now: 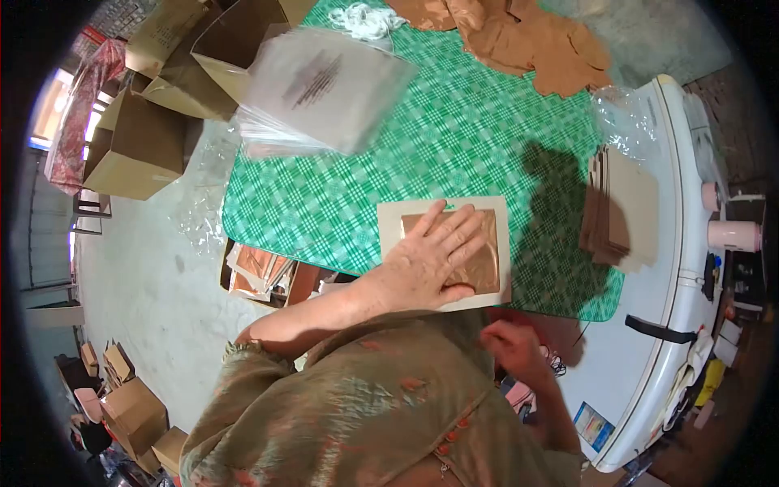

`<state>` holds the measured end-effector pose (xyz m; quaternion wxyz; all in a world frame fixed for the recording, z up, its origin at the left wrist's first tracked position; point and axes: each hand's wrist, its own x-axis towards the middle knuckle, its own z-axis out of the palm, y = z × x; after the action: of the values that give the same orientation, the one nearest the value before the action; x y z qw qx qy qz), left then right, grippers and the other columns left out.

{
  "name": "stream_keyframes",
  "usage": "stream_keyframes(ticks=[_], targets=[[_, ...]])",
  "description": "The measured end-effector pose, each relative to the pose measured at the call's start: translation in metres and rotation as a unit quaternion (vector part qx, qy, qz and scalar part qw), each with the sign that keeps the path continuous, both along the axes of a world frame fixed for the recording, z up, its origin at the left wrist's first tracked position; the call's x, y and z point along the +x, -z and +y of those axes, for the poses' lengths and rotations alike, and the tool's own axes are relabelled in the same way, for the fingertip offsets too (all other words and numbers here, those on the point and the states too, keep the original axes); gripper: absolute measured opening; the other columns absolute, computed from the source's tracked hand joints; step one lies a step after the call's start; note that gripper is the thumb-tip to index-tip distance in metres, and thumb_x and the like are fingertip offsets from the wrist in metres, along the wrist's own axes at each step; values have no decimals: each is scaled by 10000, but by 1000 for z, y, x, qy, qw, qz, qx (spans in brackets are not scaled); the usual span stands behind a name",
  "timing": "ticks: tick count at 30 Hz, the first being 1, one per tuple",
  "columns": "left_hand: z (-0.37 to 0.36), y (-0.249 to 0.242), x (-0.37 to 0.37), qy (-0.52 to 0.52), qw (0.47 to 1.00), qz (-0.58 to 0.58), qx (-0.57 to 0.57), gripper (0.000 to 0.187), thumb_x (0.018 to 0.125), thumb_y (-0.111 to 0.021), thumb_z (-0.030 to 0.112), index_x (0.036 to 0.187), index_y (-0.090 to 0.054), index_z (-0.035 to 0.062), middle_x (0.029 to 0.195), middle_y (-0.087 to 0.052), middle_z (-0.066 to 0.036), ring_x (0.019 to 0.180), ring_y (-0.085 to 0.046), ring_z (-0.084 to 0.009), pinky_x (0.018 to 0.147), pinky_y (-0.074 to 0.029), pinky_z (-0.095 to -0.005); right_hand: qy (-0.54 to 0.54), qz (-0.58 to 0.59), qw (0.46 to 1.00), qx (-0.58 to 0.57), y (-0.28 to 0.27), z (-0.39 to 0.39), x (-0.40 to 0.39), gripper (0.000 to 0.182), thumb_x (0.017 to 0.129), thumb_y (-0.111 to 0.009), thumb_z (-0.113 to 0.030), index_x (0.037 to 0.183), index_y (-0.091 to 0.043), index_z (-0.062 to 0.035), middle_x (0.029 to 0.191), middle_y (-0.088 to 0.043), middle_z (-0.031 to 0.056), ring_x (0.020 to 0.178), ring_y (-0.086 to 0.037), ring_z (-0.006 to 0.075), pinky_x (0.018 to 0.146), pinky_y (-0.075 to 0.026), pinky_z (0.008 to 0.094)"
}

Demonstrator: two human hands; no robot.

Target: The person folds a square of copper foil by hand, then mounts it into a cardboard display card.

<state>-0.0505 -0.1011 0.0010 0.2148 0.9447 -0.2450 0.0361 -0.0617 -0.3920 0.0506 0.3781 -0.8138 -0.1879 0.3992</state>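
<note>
On the green checked tablecloth lies a pale card (391, 227) with a shiny copper-coloured sheet (485, 272) on its middle. My left hand (442, 252) rests flat on the copper sheet, fingers spread and pointing up and to the right. Past the table's front edge, to the right of the card, is my right hand (515, 347), slightly blurred, with its fingers curled together; whether anything is between them is too small to tell.
Clear plastic bags (324, 89) are stacked at the table's back left, near white string (363, 20). Copper-coloured sheets (527, 40) lie at the back. A stack of cards (621, 207) stands right. Cardboard boxes (138, 150) are at left, and an open box of pieces (260, 272) sits below the table edge.
</note>
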Motion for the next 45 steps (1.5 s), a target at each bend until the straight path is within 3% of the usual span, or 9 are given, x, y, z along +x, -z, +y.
stream_keyframes(ticks=[10,16,21,28,29,32,36,41,45], targets=[[-11,11,-15,-18,999,24,-21,767,1120,-380,594,1688,-360,79,1777,-273,-159,1667,-186,-311,1358,-17,-555,253,-120,936,213,64,56,-44,295,1072,-638,-149,1296,-628,43,1245,-653,206,1150,-648,276,970,-533,418],[-11,13,-13,-27,998,43,-35,714,1153,-279,557,1690,-367,95,1792,-242,-136,1677,-148,-286,1362,-1,-536,161,-106,969,158,63,69,-25,361,1077,-540,48,1435,-576,71,1476,-524,275,1299,-598,412,1107,-485,474],[-9,12,-14,-40,998,41,-22,691,1154,-308,531,1687,-376,96,1791,-248,-135,1677,-150,-285,1361,-6,-534,275,-60,909,307,77,89,-27,382,1117,-475,-91,1482,-480,24,1372,-573,83,1179,-584,152,1020,-473,295],[-11,14,-15,-46,998,27,-23,686,1137,-382,516,1677,-397,93,1784,-265,-141,1673,-168,-294,1360,-23,-537,378,92,819,422,50,114,-25,512,1122,-534,-136,1588,-406,33,1525,-540,145,1373,-560,231,1160,-451,382],[-10,15,-14,-42,998,38,-23,688,1132,-391,516,1675,-401,94,1784,-264,-144,1673,-166,-296,1360,-25,-539,277,-100,893,341,53,107,-23,515,1124,-530,-145,1591,-403,33,1519,-544,143,1362,-567,233,1158,-458,390],[3,1,-10,-42,978,14,-204,678,1080,-560,433,1641,-440,72,1739,-340,-183,1628,-288,-343,1341,-175,-547,157,-287,926,189,60,87,-22,527,1114,-551,-151,1580,-411,50,1513,-547,162,1344,-583,258,1152,-474,416],[55,-35,26,-99,952,-120,-262,709,920,-805,248,1538,-525,42,1493,-591,-224,1365,-578,-431,1115,-483,-538,398,82,869,284,49,98,-26,507,1028,-679,-53,1478,-511,110,1467,-577,259,1291,-626,341,1114,-510,448],[153,-16,84,-370,906,-133,-156,385,924,-824,275,1183,-675,33,1067,-702,-179,987,-697,-383,867,-561,-486,102,-414,892,152,86,66,-27,406,936,-736,101,1326,-626,134,1308,-668,333,1172,-697,423,1024,-573,460],[187,4,102,-394,905,-147,-71,322,876,-860,253,1046,-690,39,952,-715,-148,954,-697,-363,835,-558,-468,96,-486,853,162,90,68,-20,377,955,-704,122,1321,-619,144,1301,-678,341,1179,-702,440,1023,-577,466]])
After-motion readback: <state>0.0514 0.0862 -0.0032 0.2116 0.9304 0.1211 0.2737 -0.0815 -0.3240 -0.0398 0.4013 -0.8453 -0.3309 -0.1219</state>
